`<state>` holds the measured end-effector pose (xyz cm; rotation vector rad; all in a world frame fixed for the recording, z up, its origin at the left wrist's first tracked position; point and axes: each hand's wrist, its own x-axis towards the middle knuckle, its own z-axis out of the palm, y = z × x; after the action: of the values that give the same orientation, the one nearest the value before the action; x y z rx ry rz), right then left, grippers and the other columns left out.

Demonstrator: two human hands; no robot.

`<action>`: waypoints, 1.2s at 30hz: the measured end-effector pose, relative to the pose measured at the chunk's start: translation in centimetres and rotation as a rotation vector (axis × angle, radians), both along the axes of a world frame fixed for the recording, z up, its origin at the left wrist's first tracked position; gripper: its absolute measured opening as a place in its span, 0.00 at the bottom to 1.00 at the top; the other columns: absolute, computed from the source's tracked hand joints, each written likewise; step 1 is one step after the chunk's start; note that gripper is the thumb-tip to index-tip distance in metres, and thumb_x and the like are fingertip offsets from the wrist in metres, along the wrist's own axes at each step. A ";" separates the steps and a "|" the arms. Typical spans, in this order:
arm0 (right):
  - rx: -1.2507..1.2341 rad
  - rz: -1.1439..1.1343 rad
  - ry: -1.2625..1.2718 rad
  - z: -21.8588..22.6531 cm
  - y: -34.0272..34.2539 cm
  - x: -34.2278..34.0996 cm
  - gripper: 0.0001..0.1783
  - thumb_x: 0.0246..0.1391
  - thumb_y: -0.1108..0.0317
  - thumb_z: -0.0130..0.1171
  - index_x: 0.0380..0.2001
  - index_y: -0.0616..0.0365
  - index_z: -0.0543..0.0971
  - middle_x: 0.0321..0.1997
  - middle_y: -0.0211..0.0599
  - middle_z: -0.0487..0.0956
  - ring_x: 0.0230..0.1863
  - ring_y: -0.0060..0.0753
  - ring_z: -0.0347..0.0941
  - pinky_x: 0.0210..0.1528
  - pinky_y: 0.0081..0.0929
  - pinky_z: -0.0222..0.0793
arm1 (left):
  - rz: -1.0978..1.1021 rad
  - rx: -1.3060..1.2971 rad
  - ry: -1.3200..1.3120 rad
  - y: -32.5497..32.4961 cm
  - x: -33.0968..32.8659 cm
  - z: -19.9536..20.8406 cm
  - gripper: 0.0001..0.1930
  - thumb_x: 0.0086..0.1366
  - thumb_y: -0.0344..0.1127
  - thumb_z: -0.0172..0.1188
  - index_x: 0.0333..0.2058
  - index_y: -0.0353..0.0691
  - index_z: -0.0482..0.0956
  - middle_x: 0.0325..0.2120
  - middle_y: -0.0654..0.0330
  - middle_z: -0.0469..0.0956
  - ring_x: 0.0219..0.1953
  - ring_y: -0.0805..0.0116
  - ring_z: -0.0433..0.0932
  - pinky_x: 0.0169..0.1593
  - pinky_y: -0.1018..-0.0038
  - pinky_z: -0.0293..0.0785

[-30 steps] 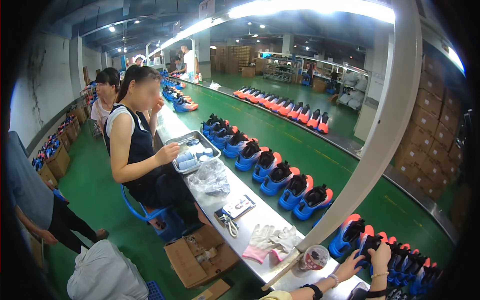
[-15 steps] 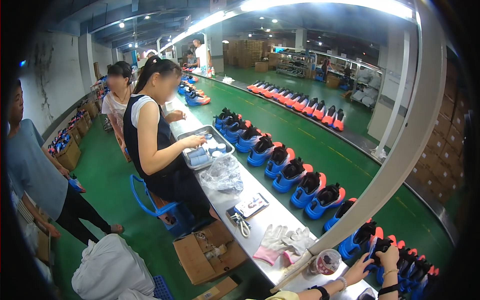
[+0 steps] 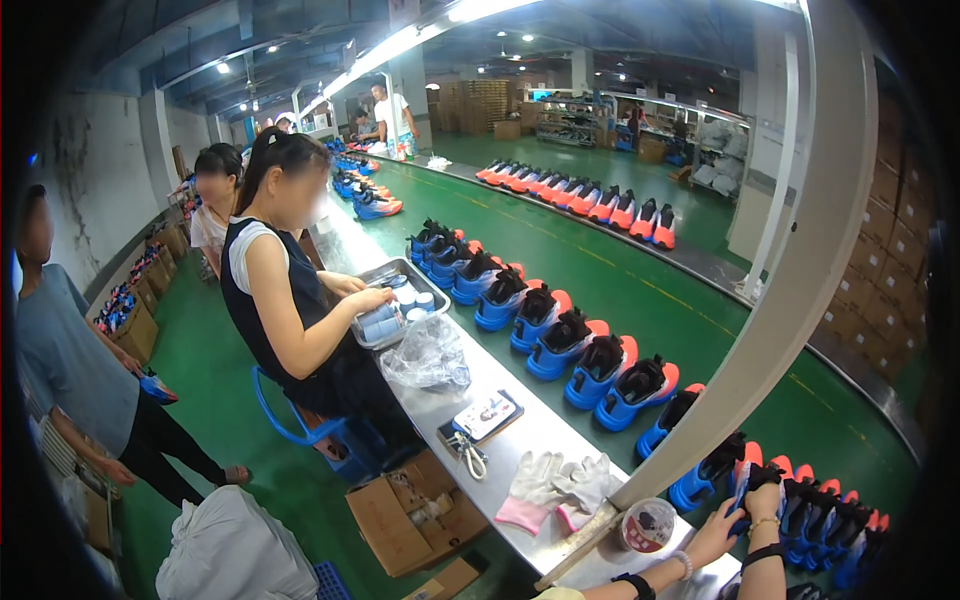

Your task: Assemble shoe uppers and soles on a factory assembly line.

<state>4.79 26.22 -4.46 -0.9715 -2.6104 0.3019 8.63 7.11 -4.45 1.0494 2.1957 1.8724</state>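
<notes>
- Right hand [image 3: 765,503]: clamped on blue-and-black shoe [image 3: 741,490].
- Left hand [image 3: 714,534]: at its side; grip cannot be determined.
- Location: shoe beside row of shoes [image 3: 825,518], beyond cup [image 3: 648,526].
- Advised: support both sides evenly; avoid knocking the row.

Bright tube light [image 3: 425,33] overhead, left of slanting post [image 3: 795,240], clipped white. Glare on bench [image 3: 540,415] left of post. Cartons [image 3: 880,240] right of post dim, soft. Post itself bows under fisheye distortion; picture corners black.
</notes>
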 end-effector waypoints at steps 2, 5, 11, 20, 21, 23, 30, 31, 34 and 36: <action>0.006 0.037 0.003 -0.3 1.2 -0.4 0.19 0.37 0.68 0.67 0.35 0.65 0.81 0.39 0.59 0.81 0.44 0.58 0.79 0.48 0.43 0.76 | 0.027 -0.010 0.021 0.1 0.0 0.1 0.29 0.56 0.27 0.64 0.57 0.43 0.67 0.64 0.48 0.55 0.55 0.42 0.69 0.57 0.55 0.72; 0.032 0.159 0.019 0.6 1.5 -0.5 0.21 0.36 0.69 0.67 0.37 0.65 0.80 0.40 0.60 0.81 0.45 0.58 0.78 0.48 0.45 0.76 | 0.080 -0.096 0.023 0.1 0.1 0.6 0.28 0.58 0.32 0.65 0.57 0.44 0.67 0.64 0.50 0.56 0.55 0.45 0.70 0.50 0.55 0.78; -0.033 0.105 -0.070 10.1 -6.8 0.9 0.19 0.38 0.66 0.69 0.32 0.71 0.80 0.37 0.63 0.80 0.42 0.60 0.78 0.46 0.46 0.75 | 0.136 -0.176 0.097 0.5 -0.4 0.3 0.25 0.60 0.36 0.64 0.55 0.45 0.67 0.65 0.53 0.54 0.54 0.46 0.71 0.44 0.56 0.82; 0.059 0.171 0.004 8.3 -6.3 0.2 0.18 0.45 0.64 0.70 0.29 0.72 0.80 0.33 0.61 0.80 0.39 0.62 0.78 0.42 0.48 0.74 | 0.116 -0.139 0.037 -0.9 -0.7 1.0 0.25 0.60 0.35 0.63 0.55 0.46 0.67 0.65 0.52 0.55 0.54 0.45 0.70 0.49 0.55 0.78; 0.075 0.179 0.008 8.2 -6.5 0.0 0.17 0.45 0.65 0.70 0.28 0.72 0.80 0.33 0.61 0.80 0.39 0.62 0.78 0.42 0.47 0.74 | 0.110 -0.142 0.036 -0.8 -0.8 0.8 0.25 0.60 0.35 0.63 0.55 0.46 0.67 0.65 0.52 0.55 0.54 0.45 0.70 0.49 0.55 0.78; 0.055 0.169 -0.012 8.6 -7.4 -0.6 0.16 0.46 0.66 0.69 0.28 0.71 0.81 0.32 0.61 0.80 0.38 0.61 0.79 0.41 0.47 0.75 | 0.163 -0.124 0.102 -0.6 -1.0 -0.2 0.25 0.60 0.35 0.64 0.55 0.46 0.67 0.64 0.52 0.56 0.54 0.45 0.70 0.49 0.56 0.78; 0.079 0.178 0.042 8.3 -7.2 -1.0 0.13 0.49 0.66 0.66 0.25 0.69 0.82 0.30 0.61 0.80 0.33 0.60 0.79 0.38 0.45 0.76 | 0.127 -0.155 0.049 -1.3 -1.7 1.4 0.26 0.59 0.32 0.64 0.56 0.46 0.67 0.64 0.50 0.57 0.58 0.46 0.68 0.55 0.57 0.74; -0.006 0.205 0.035 7.7 -6.0 -0.3 0.13 0.51 0.66 0.64 0.29 0.69 0.82 0.29 0.60 0.80 0.32 0.58 0.79 0.38 0.44 0.76 | 0.131 -0.128 0.068 -1.2 -1.6 1.4 0.28 0.59 0.30 0.65 0.57 0.45 0.67 0.64 0.50 0.56 0.60 0.46 0.67 0.58 0.58 0.72; -0.332 0.203 0.276 9.9 -9.2 1.5 0.16 0.54 0.64 0.62 0.40 0.67 0.80 0.28 0.57 0.80 0.31 0.55 0.78 0.37 0.43 0.75 | 0.241 -0.012 0.068 -0.8 -2.0 1.3 0.32 0.58 0.26 0.63 0.61 0.47 0.64 0.65 0.49 0.56 0.63 0.46 0.64 0.61 0.59 0.69; -0.567 0.159 0.530 11.9 -11.9 3.6 0.19 0.56 0.63 0.61 0.46 0.66 0.79 0.27 0.55 0.79 0.30 0.54 0.77 0.37 0.44 0.74 | 0.297 -0.025 0.117 -0.8 -2.4 1.9 0.34 0.58 0.24 0.62 0.63 0.47 0.62 0.65 0.49 0.56 0.64 0.46 0.62 0.63 0.59 0.67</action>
<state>8.36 14.34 7.46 -0.7030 -2.1357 1.2073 6.27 6.32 -2.52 0.8904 2.5575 1.9312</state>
